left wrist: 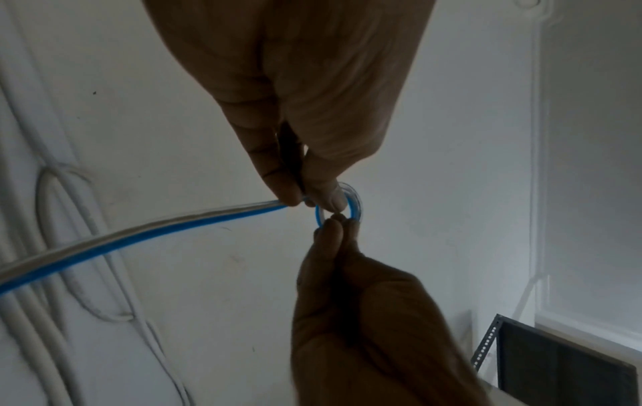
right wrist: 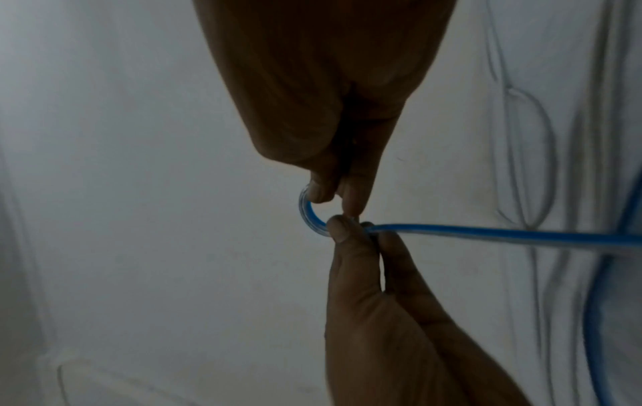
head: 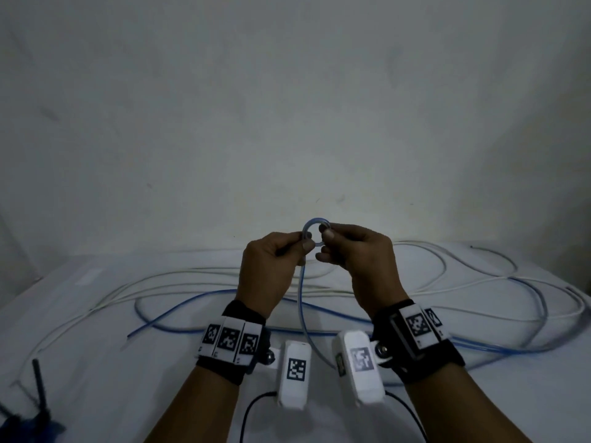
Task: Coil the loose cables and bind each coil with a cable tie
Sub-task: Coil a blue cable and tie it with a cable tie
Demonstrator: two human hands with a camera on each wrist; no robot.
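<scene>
Here — blue cable (head: 307,314), first small loop, raised over the white table (head: 96,314).
Left hand (head: 271,270) and right hand (head: 358,263) both pinch the loop; white cables (head: 192,279) sprawl beyond — black ties (head: 40,388) near the left edge.

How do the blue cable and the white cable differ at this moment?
The blue cable is lifted at one end, pinched by both the left hand and the right hand; the white cable lies untouched on the table. The blue cable's held end is bent into a small loop; the white cable sprawls in wide loose curves. Both are mostly uncoiled and untied.
</scene>
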